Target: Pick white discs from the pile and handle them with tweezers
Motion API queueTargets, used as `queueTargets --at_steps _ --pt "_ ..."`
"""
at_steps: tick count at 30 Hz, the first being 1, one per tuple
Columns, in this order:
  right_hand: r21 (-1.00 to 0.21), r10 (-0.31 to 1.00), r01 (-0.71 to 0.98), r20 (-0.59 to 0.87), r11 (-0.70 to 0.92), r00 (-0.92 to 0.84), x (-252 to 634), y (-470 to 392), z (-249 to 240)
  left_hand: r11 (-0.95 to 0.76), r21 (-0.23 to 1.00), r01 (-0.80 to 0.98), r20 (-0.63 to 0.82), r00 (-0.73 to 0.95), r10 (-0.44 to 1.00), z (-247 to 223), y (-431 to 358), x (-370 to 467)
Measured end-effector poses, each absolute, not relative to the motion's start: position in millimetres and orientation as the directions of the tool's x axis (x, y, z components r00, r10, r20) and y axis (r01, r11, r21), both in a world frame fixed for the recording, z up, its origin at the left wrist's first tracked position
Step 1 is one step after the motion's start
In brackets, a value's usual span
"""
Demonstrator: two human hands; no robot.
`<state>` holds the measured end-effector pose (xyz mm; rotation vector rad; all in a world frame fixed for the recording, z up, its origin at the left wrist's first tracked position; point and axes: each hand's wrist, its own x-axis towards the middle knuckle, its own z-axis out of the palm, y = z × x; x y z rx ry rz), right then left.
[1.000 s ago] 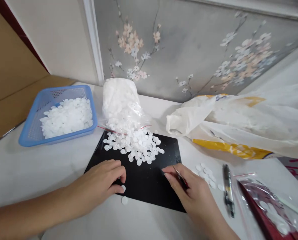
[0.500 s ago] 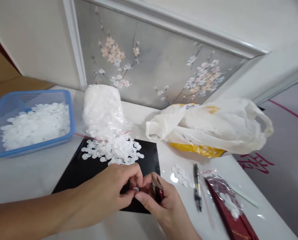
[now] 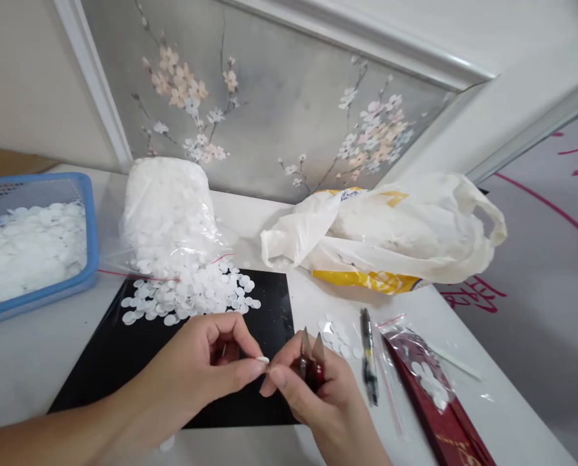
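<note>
Between the thumb and forefinger of my left hand is a small white disc, seen nearly edge-on. My right hand is closed around red-handled thread snips, whose two blades point up and stand apart. Its thumb and forefinger are pinched close beside the disc; whether they touch it I cannot tell. Both hands are above a black mat. A pile of white discs spills onto the mat's far part from a clear plastic bag full of them.
At left stands a blue basket holding many white discs. A white and yellow carrier bag lies at the back right. Closer in are a few loose discs, a black pen and a dark red packet under a clear bag with discs.
My hands have drawn slightly apart, and the disc in my left fingers is now tilted edge-on. The snips stand more upright. The view has shifted to the right.
</note>
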<state>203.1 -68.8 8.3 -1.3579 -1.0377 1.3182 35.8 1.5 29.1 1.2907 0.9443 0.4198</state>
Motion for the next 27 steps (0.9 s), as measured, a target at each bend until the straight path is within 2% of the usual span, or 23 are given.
queueTargets --at_steps 2,5,9,13,17,27 --pt "-0.991 0.988 0.032 -0.128 -0.131 0.084 207 -69 4 0.345 0.918 0.195 -0.391 0.587 0.709 31 1 36" --pt "-0.974 0.994 0.226 0.023 -0.001 0.105 214 -68 1 0.453 0.867 0.209 -0.483 0.576 0.659 37 -1 36" --pt "-0.822 0.957 0.504 0.286 0.266 -0.038 219 -69 -2 0.513 0.838 0.184 -0.52 0.551 0.652 42 -4 36" --pt "-0.682 0.885 0.603 0.457 0.413 -0.09 219 -71 -7 0.518 0.843 0.142 -0.505 0.543 0.671 41 -4 36" --pt "-0.62 0.845 0.636 0.527 0.46 -0.097 217 -74 -11 0.501 0.859 0.107 -0.471 0.552 0.688 39 -2 36" --pt "-0.569 0.833 0.684 0.544 0.457 -0.104 212 -74 -8 0.487 0.868 0.096 -0.448 0.574 0.685 34 -4 35"
